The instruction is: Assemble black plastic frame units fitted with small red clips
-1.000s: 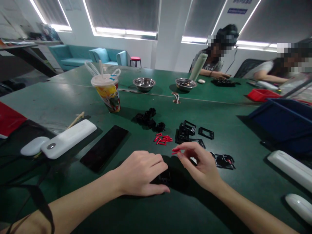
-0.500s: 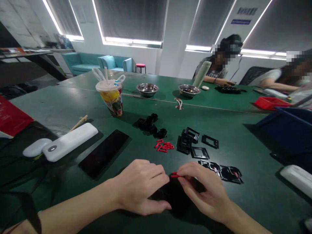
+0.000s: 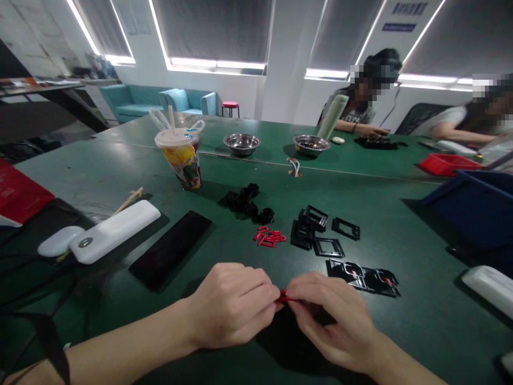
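Observation:
My left hand (image 3: 230, 305) and my right hand (image 3: 334, 315) meet just above the green table (image 3: 100, 171), fingers curled. A small red clip (image 3: 283, 295) shows between their fingertips, pinched by the right hand. The left hand is closed on a black part that its fingers mostly hide. Beyond the hands lie a small heap of red clips (image 3: 269, 237), a stack of black frames (image 3: 310, 227), a pile of black parts (image 3: 246, 202), and finished black pieces (image 3: 363, 276) to the right.
A black phone (image 3: 172, 248), a white power bank (image 3: 114, 231) and a white mouse (image 3: 56, 240) lie left. A drink cup (image 3: 180, 159) and two steel bowls (image 3: 241, 143) stand farther back. A blue bin (image 3: 476, 211) sits right. Two people work across the table.
My right hand carried a red clip from above the table down to my left hand. Both hands now press together at the fingertips.

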